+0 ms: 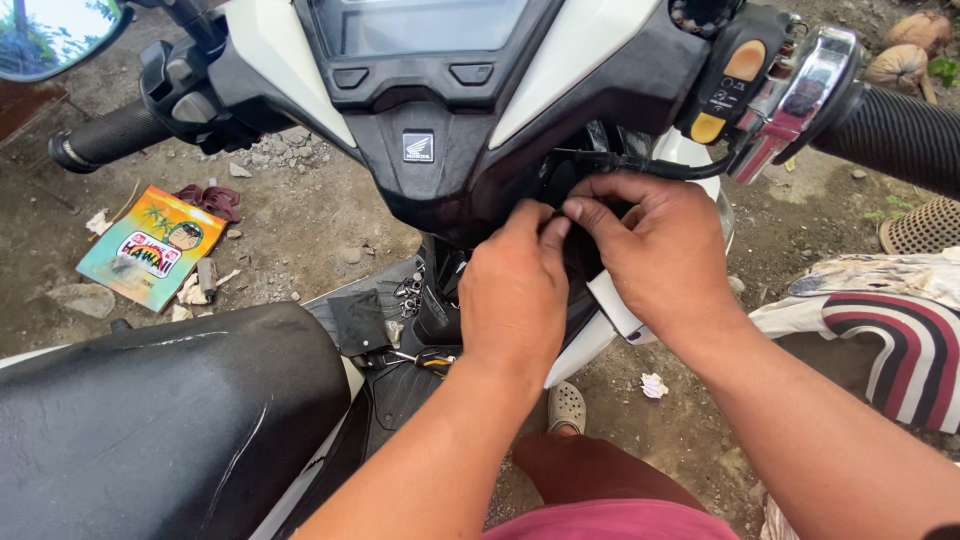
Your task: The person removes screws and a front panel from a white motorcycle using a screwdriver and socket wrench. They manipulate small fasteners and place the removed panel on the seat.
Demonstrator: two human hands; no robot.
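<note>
Both hands work at the middle of the view, under the black handlebar cover (440, 150) of a white and black scooter. The left hand (512, 290) has its fingers curled and pressed against a dark panel (580, 250) in the gap below the cover; whether they pinch it or only push on it cannot be told. The right hand (665, 250), touching the left at the fingertips, has its thumb and fingers closed narrowly on the same dark panel's upper edge, just below a black cable (640, 162) that runs toward 2 o'clock to the switch housing (730, 85) with its orange and yellow buttons. At 3 o'clock from that lies the right grip (900, 130); the left grip (105, 135) is at 10 o'clock. The black seat (160, 420) fills 8 o'clock. On the footboard (400, 385) at 6 o'clock from the hands lies a screwdriver (425, 360). A colourful packet (150, 248) lies on the dirt ground (300, 215) at 9 o'clock.
</note>
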